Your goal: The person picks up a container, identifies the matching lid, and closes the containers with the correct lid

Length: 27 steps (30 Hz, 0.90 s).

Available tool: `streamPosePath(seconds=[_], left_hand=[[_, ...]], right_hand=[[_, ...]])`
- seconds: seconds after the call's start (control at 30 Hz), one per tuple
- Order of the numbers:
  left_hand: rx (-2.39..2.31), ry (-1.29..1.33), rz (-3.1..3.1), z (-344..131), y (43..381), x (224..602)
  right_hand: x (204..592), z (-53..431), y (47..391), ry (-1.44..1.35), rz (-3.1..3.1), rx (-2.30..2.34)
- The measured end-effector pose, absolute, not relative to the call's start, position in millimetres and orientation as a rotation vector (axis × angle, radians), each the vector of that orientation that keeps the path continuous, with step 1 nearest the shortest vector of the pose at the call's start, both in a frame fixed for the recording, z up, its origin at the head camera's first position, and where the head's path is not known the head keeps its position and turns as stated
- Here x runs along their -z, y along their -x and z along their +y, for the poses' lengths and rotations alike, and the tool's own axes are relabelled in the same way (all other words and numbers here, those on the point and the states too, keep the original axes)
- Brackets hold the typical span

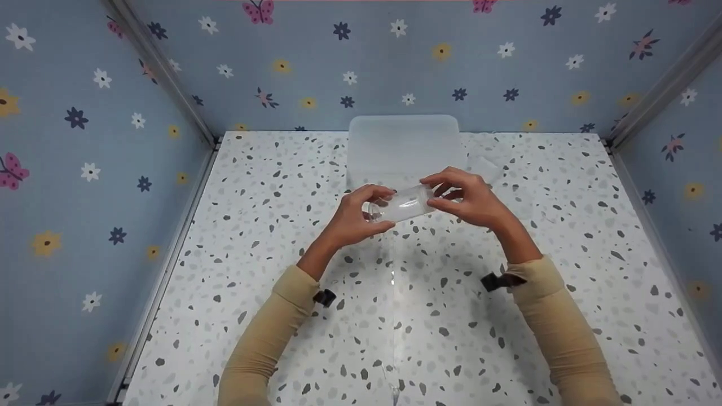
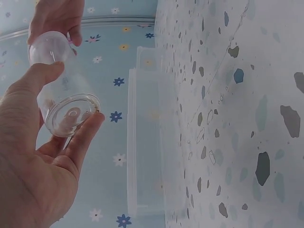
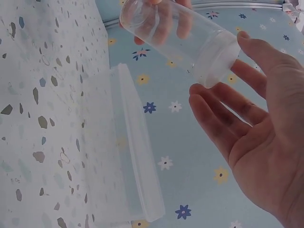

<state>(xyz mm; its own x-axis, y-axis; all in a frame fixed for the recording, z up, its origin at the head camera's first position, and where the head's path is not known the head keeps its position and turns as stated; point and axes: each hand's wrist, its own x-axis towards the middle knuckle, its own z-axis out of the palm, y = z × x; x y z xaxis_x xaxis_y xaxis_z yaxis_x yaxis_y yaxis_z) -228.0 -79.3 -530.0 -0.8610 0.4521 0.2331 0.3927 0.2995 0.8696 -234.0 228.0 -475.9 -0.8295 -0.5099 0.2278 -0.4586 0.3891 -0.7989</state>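
Note:
A clear cylindrical jar (image 1: 406,204) is held above the table, tilted, between both hands. My left hand (image 1: 356,214) grips its base end, thumb on one side and fingers on the other. The round clear base (image 2: 73,114) faces the left wrist camera. At the other end, my right hand (image 1: 465,196) holds the frosted lid (image 3: 222,58) between its thumb and fingertips. Through the clear wall, the left fingers (image 3: 164,23) show behind the jar. Nothing shows inside it.
Behind the hands, a translucent plastic box (image 1: 403,144) stands at the back of the speckled table (image 1: 271,186). To its right lies a small clear flat piece (image 1: 484,166). Flower-patterned walls (image 1: 372,62) close the back and both sides.

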Motion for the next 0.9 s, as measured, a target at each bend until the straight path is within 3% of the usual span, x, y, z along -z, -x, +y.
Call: streamPosePath(seconds=[0.27,0.9], left_hand=[[-1.655,-0.8,2.471,-77.5,227.6,531.7],[-1.634,-0.79,2.487,-76.9,225.7,534.2]], right_hand=[[475.5,230.6,234.5,0.832,2.551,1.465],[482.0,233.1,232.7,1.124,2.48,1.481]])
